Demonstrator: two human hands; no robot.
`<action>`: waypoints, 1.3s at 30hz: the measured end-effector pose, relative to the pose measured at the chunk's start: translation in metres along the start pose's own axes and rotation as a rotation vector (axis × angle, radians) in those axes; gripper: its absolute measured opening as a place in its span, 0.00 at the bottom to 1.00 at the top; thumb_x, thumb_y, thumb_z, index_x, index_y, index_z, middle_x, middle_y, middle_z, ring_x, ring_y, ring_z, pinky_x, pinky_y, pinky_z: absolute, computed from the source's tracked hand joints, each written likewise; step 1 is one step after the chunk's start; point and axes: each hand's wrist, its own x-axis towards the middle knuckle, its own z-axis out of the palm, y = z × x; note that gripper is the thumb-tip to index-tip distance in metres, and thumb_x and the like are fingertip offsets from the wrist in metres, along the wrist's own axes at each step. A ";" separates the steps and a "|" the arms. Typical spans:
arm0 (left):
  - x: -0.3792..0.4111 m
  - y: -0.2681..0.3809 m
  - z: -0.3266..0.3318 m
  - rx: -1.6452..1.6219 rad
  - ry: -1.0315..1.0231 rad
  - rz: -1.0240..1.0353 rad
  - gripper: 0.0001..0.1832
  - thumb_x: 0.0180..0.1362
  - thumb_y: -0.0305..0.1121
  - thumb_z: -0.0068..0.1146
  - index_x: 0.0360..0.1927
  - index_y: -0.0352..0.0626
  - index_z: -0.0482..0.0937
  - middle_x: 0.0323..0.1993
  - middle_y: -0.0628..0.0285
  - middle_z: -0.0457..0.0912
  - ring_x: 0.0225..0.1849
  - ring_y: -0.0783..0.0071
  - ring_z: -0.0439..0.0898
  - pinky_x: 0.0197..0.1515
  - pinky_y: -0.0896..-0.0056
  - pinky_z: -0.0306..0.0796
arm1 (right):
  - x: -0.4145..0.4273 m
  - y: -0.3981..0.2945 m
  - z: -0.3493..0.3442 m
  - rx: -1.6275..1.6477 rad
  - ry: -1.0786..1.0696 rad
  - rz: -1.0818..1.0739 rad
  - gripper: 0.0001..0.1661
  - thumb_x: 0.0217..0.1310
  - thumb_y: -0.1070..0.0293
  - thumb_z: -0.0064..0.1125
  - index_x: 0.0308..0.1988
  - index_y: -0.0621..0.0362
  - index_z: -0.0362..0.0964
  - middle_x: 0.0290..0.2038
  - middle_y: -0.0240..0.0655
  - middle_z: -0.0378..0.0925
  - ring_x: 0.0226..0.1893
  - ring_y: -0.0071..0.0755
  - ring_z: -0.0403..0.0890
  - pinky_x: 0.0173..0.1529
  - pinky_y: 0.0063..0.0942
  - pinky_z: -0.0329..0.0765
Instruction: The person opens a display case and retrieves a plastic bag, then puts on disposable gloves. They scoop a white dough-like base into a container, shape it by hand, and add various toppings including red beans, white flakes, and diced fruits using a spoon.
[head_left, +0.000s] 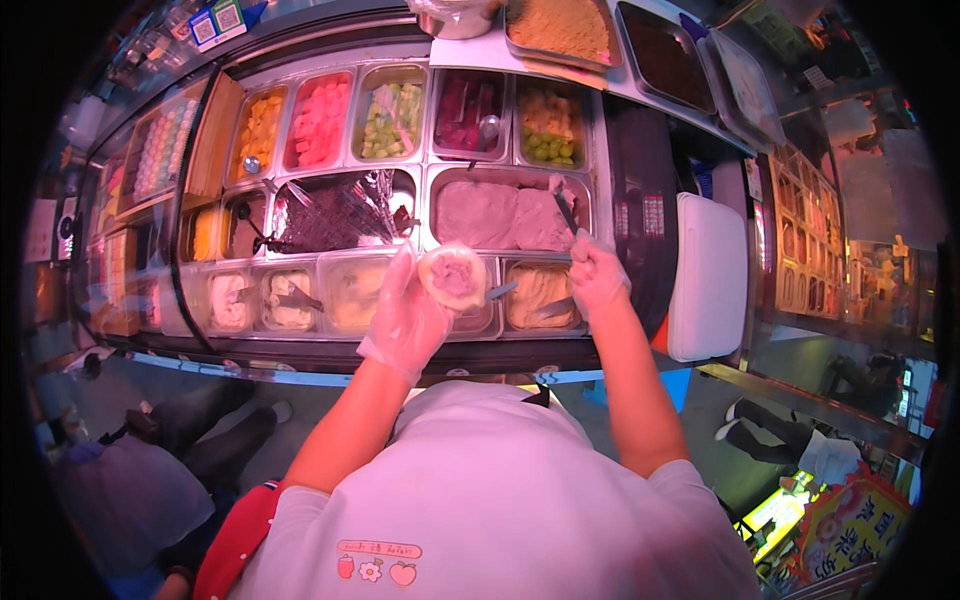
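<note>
My left hand (411, 315), in a clear plastic glove, holds a round pale wrapper (452, 276) with a lump of mauve paste at its centre. To the right, my gloved right hand (598, 276) grips a dark-handled spreading tool (564, 206). Its tip reaches into the mauve paste (480, 210) in a wide steel pan, where a clump clings to it. Directly below that hand is a tub of orange-tan filling (536, 294) with a flat blade lying in it. Part of a lidded or clear-walled tub shows behind my left hand.
Behind stand steel pans of diced mango (261, 131), pink cubes (319, 120), green cubes (390, 116) and green grapes (551, 146). Plastic film covers a dark filling (337, 210). A crumb tray (559, 30) sits at the back, a white lidded box (711, 277) at right. Other people stand nearby.
</note>
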 end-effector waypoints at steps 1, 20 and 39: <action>0.006 0.005 0.001 0.025 -0.006 0.017 0.30 0.71 0.51 0.47 0.60 0.31 0.69 0.55 0.48 0.78 0.57 0.56 0.78 0.62 0.49 0.73 | -0.022 -0.003 0.021 -0.140 0.021 -0.023 0.13 0.69 0.69 0.49 0.27 0.53 0.68 0.17 0.23 0.61 0.13 0.18 0.58 0.17 0.19 0.52; 0.032 0.005 0.023 0.202 -0.159 0.190 0.18 0.72 0.40 0.50 0.50 0.32 0.73 0.47 0.53 0.79 0.48 0.65 0.79 0.58 0.60 0.76 | -0.101 0.066 0.088 -2.249 -0.310 -1.468 0.37 0.52 0.74 0.55 0.63 0.75 0.65 0.19 0.31 0.59 0.15 0.26 0.68 0.22 0.25 0.68; 0.019 0.042 0.027 -0.296 -0.250 0.035 0.20 0.74 0.41 0.40 0.51 0.31 0.71 0.55 0.45 0.75 0.59 0.52 0.74 0.66 0.46 0.65 | -0.106 0.063 0.110 -2.091 -0.434 -1.344 0.39 0.49 0.83 0.58 0.64 0.65 0.66 0.24 0.35 0.67 0.18 0.36 0.70 0.23 0.31 0.70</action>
